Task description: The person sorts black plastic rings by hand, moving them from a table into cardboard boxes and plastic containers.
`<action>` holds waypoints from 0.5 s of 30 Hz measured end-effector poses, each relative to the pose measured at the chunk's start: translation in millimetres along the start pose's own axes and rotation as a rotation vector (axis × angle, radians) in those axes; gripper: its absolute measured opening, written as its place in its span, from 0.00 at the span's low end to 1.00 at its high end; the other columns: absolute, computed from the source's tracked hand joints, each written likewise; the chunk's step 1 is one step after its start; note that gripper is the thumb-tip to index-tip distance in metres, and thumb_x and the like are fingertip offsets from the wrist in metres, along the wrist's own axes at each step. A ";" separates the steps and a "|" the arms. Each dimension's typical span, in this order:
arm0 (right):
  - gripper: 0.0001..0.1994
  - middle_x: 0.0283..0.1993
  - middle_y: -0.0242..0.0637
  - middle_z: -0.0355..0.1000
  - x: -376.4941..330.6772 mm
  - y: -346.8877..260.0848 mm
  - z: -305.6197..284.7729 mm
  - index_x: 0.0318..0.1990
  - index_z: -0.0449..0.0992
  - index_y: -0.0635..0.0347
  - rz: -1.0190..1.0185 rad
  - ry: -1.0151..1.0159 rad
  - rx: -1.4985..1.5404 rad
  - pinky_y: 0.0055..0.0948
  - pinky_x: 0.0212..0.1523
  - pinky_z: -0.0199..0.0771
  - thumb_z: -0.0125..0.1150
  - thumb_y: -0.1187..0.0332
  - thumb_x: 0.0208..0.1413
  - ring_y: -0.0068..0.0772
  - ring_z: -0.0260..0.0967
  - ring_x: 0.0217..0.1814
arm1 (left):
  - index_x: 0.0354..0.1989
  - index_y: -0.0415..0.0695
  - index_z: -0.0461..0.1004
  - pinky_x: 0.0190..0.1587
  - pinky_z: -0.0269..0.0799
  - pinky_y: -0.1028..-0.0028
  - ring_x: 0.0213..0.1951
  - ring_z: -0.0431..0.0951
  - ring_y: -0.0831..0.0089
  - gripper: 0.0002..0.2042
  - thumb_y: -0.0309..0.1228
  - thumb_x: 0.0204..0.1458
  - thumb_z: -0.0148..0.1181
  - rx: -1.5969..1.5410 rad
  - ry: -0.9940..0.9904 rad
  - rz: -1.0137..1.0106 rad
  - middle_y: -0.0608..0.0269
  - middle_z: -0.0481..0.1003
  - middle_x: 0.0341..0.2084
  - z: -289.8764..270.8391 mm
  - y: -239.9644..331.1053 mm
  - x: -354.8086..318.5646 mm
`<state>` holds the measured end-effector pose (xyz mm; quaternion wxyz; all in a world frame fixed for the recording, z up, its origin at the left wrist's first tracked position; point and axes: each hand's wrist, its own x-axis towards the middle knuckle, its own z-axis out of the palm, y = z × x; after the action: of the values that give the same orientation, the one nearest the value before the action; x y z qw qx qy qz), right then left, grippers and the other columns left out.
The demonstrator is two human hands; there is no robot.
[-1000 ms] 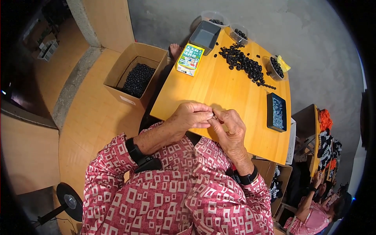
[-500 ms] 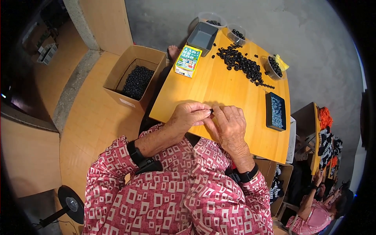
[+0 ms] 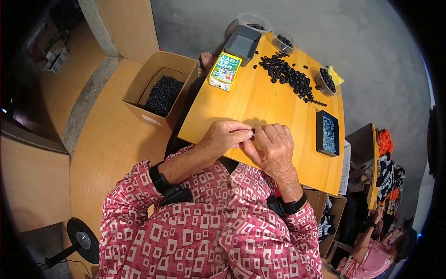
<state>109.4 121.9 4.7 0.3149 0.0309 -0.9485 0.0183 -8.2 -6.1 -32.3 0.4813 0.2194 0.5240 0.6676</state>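
Turned since a second earlier, the right hand brings its curled fingers side by side to a small black piece pinched between the left hand's thumb and forefinger, above the near edge of a wooden counter; whether the right grips it too cannot be told. Beyond lie loose black ring-shaped parts, with a black tray at right.

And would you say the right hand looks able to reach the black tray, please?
Probably yes: nothing shows on the table between the right hand and the black tray, though that hand is close by the small dark piece in the left hand.
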 end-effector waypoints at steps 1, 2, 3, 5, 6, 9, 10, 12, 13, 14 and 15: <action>0.14 0.27 0.39 0.68 -0.5 0.2 0.0 0.33 0.76 0.65 0.000 -0.006 0.006 0.34 0.32 0.66 0.71 0.68 0.40 0.39 0.67 0.29 | 0.44 0.33 0.76 0.44 0.76 0.75 0.39 0.77 0.75 0.14 0.32 0.56 0.60 0.013 -0.008 0.017 0.59 0.77 0.37 -0.5 0.4 0.2; 0.14 0.27 0.39 0.68 -0.4 -0.4 0.6 0.33 0.76 0.65 0.001 -0.006 0.005 0.34 0.32 0.66 0.71 0.68 0.40 0.39 0.67 0.29 | 0.43 0.31 0.76 0.41 0.75 0.76 0.36 0.77 0.76 0.14 0.32 0.56 0.60 0.026 -0.015 0.033 0.59 0.77 0.34 -0.7 0.6 0.3; 0.14 0.27 0.39 0.68 -0.1 -1.6 1.5 0.33 0.76 0.65 0.005 0.004 0.007 0.34 0.32 0.66 0.71 0.67 0.40 0.39 0.67 0.29 | 0.43 0.31 0.76 0.41 0.75 0.76 0.36 0.77 0.76 0.14 0.32 0.56 0.60 0.026 -0.016 0.033 0.59 0.77 0.34 -0.6 0.6 0.5; 0.14 0.27 0.38 0.68 -0.7 -1.5 2.6 0.33 0.76 0.64 0.009 0.015 0.007 0.34 0.32 0.66 0.71 0.67 0.40 0.39 0.67 0.29 | 0.42 0.32 0.77 0.41 0.74 0.77 0.36 0.77 0.77 0.14 0.33 0.56 0.59 0.027 -0.002 0.068 0.60 0.77 0.33 -0.2 0.0 0.9; 0.14 0.27 0.38 0.68 -1.7 -0.8 3.5 0.33 0.76 0.64 0.011 0.006 0.015 0.34 0.32 0.66 0.72 0.67 0.40 0.39 0.67 0.29 | 0.42 0.32 0.77 0.41 0.74 0.77 0.36 0.77 0.77 0.14 0.33 0.56 0.59 0.028 -0.003 0.068 0.60 0.77 0.33 -1.2 -1.5 1.2; 0.13 0.26 0.37 0.66 -3.2 1.2 6.3 0.30 0.73 0.61 0.013 -0.012 0.016 0.34 0.32 0.65 0.71 0.66 0.41 0.38 0.66 0.29 | 0.44 0.34 0.75 0.47 0.75 0.75 0.42 0.77 0.75 0.13 0.32 0.56 0.60 0.053 -0.037 0.042 0.60 0.76 0.38 -4.4 -4.1 1.7; 0.12 0.25 0.35 0.65 -3.3 2.2 6.9 0.27 0.71 0.59 0.013 -0.023 0.008 0.34 0.33 0.64 0.70 0.66 0.43 0.36 0.66 0.30 | 0.44 0.34 0.75 0.48 0.75 0.75 0.42 0.77 0.74 0.14 0.32 0.56 0.60 0.044 -0.041 0.017 0.59 0.76 0.38 -4.5 -3.3 2.7; 0.12 0.25 0.36 0.66 -4.0 5.7 6.2 0.29 0.74 0.61 -0.001 -0.005 0.025 0.34 0.31 0.64 0.71 0.66 0.41 0.37 0.66 0.29 | 0.44 0.34 0.75 0.48 0.76 0.75 0.42 0.77 0.74 0.14 0.32 0.57 0.60 0.035 -0.047 -0.009 0.59 0.76 0.38 -3.6 -0.7 3.0; 0.13 0.25 0.36 0.66 -4.5 6.8 6.1 0.30 0.76 0.62 -0.020 0.012 0.046 0.34 0.30 0.65 0.72 0.67 0.38 0.38 0.65 0.27 | 0.45 0.34 0.75 0.48 0.76 0.75 0.42 0.77 0.74 0.14 0.33 0.57 0.59 0.018 -0.053 -0.031 0.59 0.76 0.38 -2.3 2.3 0.7; 0.13 0.25 0.36 0.66 -4.3 7.2 5.3 0.30 0.76 0.62 -0.021 0.011 0.048 0.34 0.30 0.65 0.72 0.67 0.38 0.38 0.65 0.27 | 0.45 0.34 0.74 0.49 0.75 0.75 0.42 0.77 0.74 0.15 0.34 0.58 0.59 0.001 -0.058 -0.053 0.59 0.76 0.38 -1.4 4.5 -1.2; 0.12 0.25 0.35 0.66 -3.7 7.2 4.0 0.29 0.74 0.61 -0.010 0.030 0.049 0.34 0.31 0.64 0.72 0.67 0.39 0.37 0.65 0.28 | 0.45 0.34 0.74 0.49 0.75 0.75 0.42 0.77 0.74 0.15 0.34 0.58 0.59 0.000 -0.055 -0.053 0.59 0.76 0.38 -0.5 5.6 -2.3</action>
<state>109.5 129.0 -0.8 0.3283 0.0430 -0.9427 0.0404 -9.9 -8.2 -26.9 0.5130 0.2238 0.5161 0.6484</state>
